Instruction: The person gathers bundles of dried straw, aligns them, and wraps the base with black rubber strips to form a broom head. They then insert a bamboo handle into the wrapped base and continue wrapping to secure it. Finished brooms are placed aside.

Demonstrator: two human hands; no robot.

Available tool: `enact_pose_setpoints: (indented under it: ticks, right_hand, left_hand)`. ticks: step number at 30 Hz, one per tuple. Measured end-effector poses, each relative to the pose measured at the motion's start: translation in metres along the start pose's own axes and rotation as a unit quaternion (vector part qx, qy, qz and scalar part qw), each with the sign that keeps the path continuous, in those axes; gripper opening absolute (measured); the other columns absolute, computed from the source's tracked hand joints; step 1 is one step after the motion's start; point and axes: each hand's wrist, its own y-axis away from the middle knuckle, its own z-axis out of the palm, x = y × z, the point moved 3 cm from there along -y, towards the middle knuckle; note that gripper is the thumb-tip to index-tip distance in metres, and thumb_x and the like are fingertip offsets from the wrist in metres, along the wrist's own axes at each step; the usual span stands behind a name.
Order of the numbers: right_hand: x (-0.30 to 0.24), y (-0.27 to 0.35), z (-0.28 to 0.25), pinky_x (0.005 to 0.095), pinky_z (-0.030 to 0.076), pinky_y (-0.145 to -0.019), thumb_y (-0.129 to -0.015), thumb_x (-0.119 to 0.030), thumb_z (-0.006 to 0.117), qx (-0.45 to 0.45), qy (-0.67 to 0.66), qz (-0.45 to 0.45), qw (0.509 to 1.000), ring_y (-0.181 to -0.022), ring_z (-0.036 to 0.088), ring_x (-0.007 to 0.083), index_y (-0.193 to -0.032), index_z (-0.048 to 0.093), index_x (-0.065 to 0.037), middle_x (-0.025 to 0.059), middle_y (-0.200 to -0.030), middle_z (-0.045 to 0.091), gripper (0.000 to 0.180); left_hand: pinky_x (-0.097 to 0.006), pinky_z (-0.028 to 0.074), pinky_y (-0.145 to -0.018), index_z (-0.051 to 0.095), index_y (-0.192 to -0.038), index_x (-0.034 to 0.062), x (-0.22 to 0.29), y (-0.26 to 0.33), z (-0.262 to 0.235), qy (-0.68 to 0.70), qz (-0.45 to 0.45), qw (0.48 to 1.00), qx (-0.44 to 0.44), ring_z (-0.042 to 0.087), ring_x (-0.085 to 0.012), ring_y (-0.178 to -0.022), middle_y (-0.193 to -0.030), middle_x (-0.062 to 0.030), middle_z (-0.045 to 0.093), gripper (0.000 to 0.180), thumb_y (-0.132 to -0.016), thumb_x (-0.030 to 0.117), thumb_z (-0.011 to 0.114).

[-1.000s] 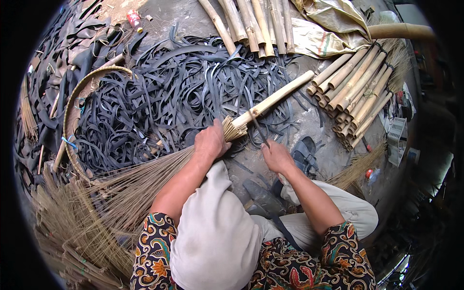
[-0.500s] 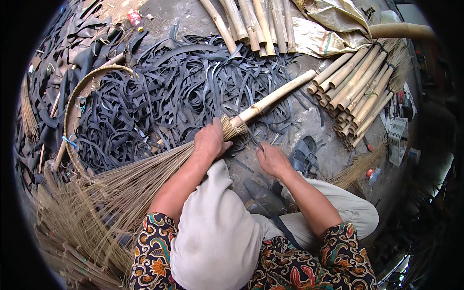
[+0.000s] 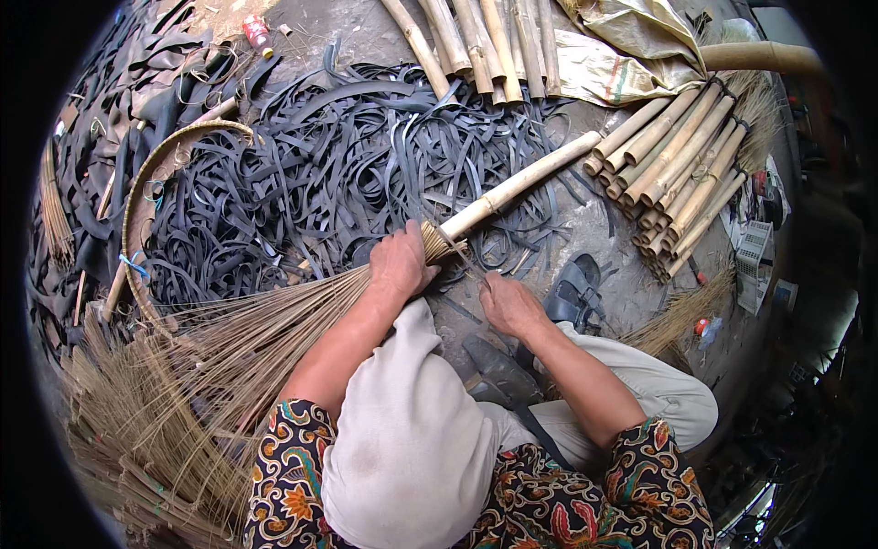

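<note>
My left hand (image 3: 397, 263) is closed round the neck of a broom of thin, stiff stalks (image 3: 306, 309). From the neck the stalks fan out to the lower left, past my left forearm. A bamboo handle (image 3: 521, 186) sticks out of the bound end toward the upper right. My right hand (image 3: 509, 303) is closed on a thin knife (image 3: 465, 257), most of whose grip is hidden by the fingers. The knife's narrow blade lies across the cut stalk ends, by the base of the handle.
A heap of dark rubber strips (image 3: 338, 174) spreads ahead, beside a bent cane hoop (image 3: 137, 197). Bamboo poles (image 3: 498, 46) lie at the far side, and a stack of finished brooms (image 3: 677, 169) at the right. Loose bristles (image 3: 137, 412) fill the lower left. A sandal (image 3: 574, 288) is near my right hand.
My right hand has moved slightly left, bringing the knife across the stalk ends near the handle. My left hand keeps its grip, almost unmoved.
</note>
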Motion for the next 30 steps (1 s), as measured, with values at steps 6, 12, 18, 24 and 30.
enact_pose_setpoints:
  ticks: [6, 12, 18, 24, 30]
  right_hand:
    - [0.007, 0.004, -0.004, 0.0624, 0.05, -0.087, -0.107, -0.027, 0.051, 0.013, 0.024, 0.005, 1.0, -0.098, 0.066, 0.0568, -0.112, 0.06, 0.002, 0.0362, -0.098, 0.069, 0.032]
    - [0.0, 0.007, 0.0, 0.0602, 0.051, -0.082, -0.107, -0.028, 0.052, 0.041, -0.042, 0.02, 0.998, -0.096, 0.066, 0.0565, -0.108, 0.059, 0.003, 0.0353, -0.094, 0.068, 0.032]
    - [0.001, -0.001, 0.003, 0.0609, 0.051, -0.088, -0.107, -0.028, 0.05, 0.036, -0.071, 0.037, 0.996, -0.098, 0.066, 0.056, -0.111, 0.061, 0.004, 0.0361, -0.098, 0.069, 0.034]
    - [0.001, 0.009, -0.001, 0.0625, 0.051, -0.085, -0.107, -0.029, 0.05, 0.025, 0.0, -0.003, 1.0, -0.094, 0.067, 0.0564, -0.112, 0.061, 0.002, 0.0357, -0.095, 0.07, 0.033]
    - [-0.01, 0.012, 0.001, 0.0631, 0.051, -0.085, -0.107, -0.029, 0.051, 0.005, 0.008, 0.005, 1.0, -0.092, 0.067, 0.0573, -0.113, 0.059, 0.001, 0.0366, -0.094, 0.069, 0.032]
  left_hand:
    - [-0.046, 0.059, -0.095, 0.074, -0.116, -0.0082, -0.011, -0.023, 0.018, 0.096, 0.009, 0.983, -0.157, 0.074, -0.0422, -0.107, -0.113, -0.029, 0.076, 0.068, -0.072, 0.042, 0.087]
    - [-0.046, 0.058, -0.095, 0.072, -0.12, -0.0064, -0.008, -0.025, 0.013, 0.155, 0.059, 0.977, -0.135, 0.075, -0.039, -0.107, -0.113, -0.0282, 0.076, 0.069, -0.072, 0.04, 0.089]
    - [-0.048, 0.059, -0.096, 0.06, -0.13, -0.0041, -0.001, -0.002, 0.005, 0.017, -0.038, 0.998, -0.036, 0.074, -0.0421, -0.11, -0.123, -0.0264, 0.074, 0.076, -0.076, 0.041, 0.089]
    - [-0.046, 0.057, -0.098, 0.073, -0.121, -0.005, -0.007, -0.028, 0.009, 0.133, 0.036, 0.974, -0.18, 0.073, -0.0398, -0.112, -0.118, -0.0278, 0.075, 0.074, -0.071, 0.047, 0.09]
    - [-0.046, 0.057, -0.098, 0.071, -0.123, -0.0061, 0.004, -0.016, -0.003, 0.088, 0.005, 0.99, -0.114, 0.073, -0.0412, -0.111, -0.119, -0.0272, 0.075, 0.074, -0.072, 0.045, 0.091]
